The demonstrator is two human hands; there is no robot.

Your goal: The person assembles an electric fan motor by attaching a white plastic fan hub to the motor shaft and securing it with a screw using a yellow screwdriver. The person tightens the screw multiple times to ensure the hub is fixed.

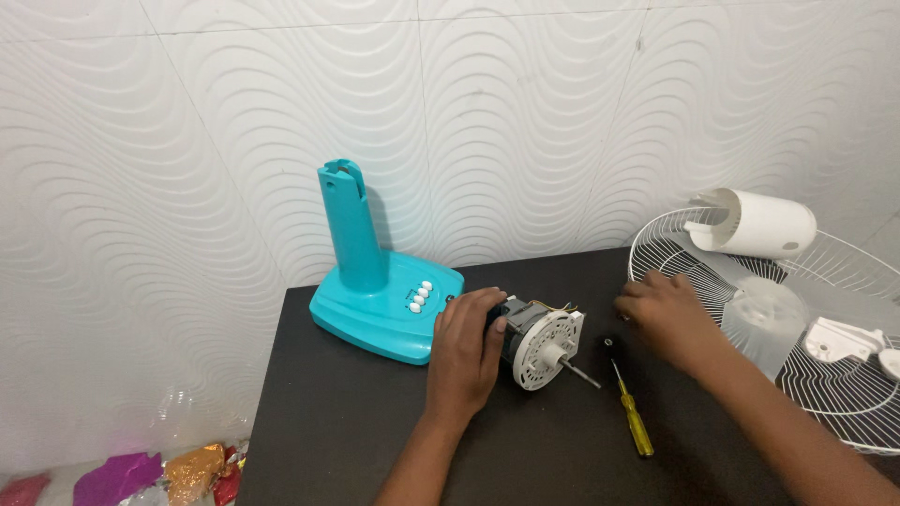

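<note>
Left hand (464,351) clasps fan motor (539,342) at frame centre on black table (356,422), shaft toward yellow screwdriver (633,420); right hand (667,314), fingers curled and holding nothing, rests by wire fan guard (844,394); best to pin motor body firmly against rolling

Head camera looks down, close, toward the wall (234,141).
</note>
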